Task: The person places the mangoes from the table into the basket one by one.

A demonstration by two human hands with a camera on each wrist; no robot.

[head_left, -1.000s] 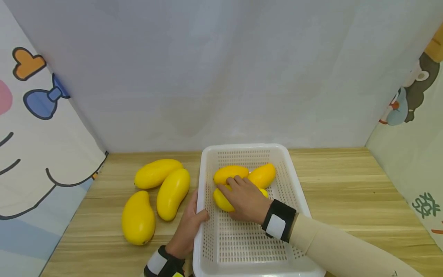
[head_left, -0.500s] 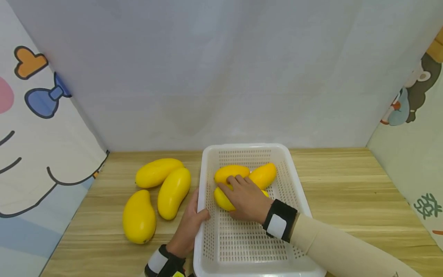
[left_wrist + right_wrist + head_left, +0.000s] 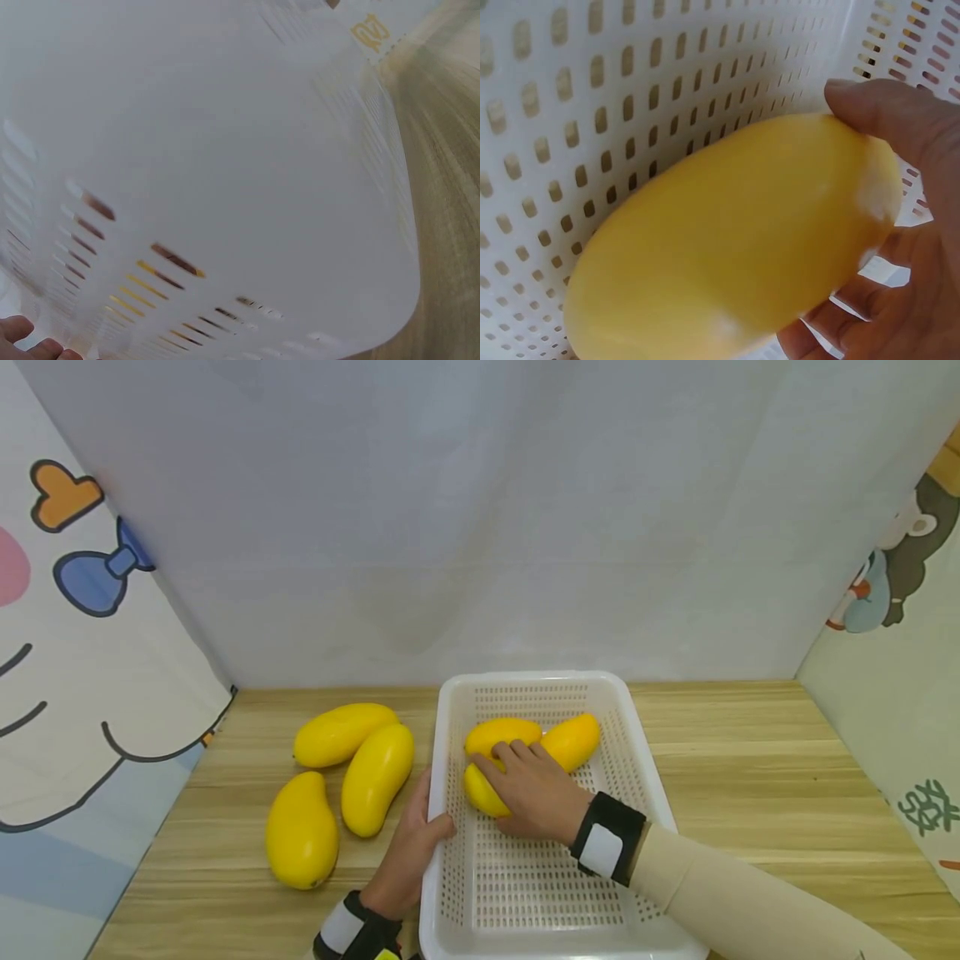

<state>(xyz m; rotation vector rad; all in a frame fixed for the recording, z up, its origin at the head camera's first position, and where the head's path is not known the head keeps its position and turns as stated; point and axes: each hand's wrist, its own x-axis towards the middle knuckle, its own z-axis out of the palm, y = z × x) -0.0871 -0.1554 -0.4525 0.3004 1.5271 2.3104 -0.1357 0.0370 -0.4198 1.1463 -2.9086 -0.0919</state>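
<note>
My right hand (image 3: 536, 793) reaches into a white perforated plastic basket (image 3: 547, 906) and grips a yellow mango (image 3: 483, 789). In the right wrist view, the thumb lies on one side of that mango (image 3: 735, 240) and the fingers curl round the other. Behind it in the basket lie two more mangoes, one on the left (image 3: 501, 732) and one on the right (image 3: 573, 742). My left hand (image 3: 408, 856) holds the basket's left side, thumb over the rim. The basket wall (image 3: 225, 150) fills most of the left wrist view, with fingertips at the lower-left corner.
On the wooden table (image 3: 750, 760), left of the basket, are three mangoes: one at the back (image 3: 343, 735), one nearest the basket (image 3: 377, 781) and one at the front left (image 3: 302, 831). A pale backdrop (image 3: 480, 527) rises behind, with cartoon-printed panels at both sides.
The gripped mango's right end, which showed beyond my right hand before, is now hidden behind the hand. My left hand and the basket stay in place.
</note>
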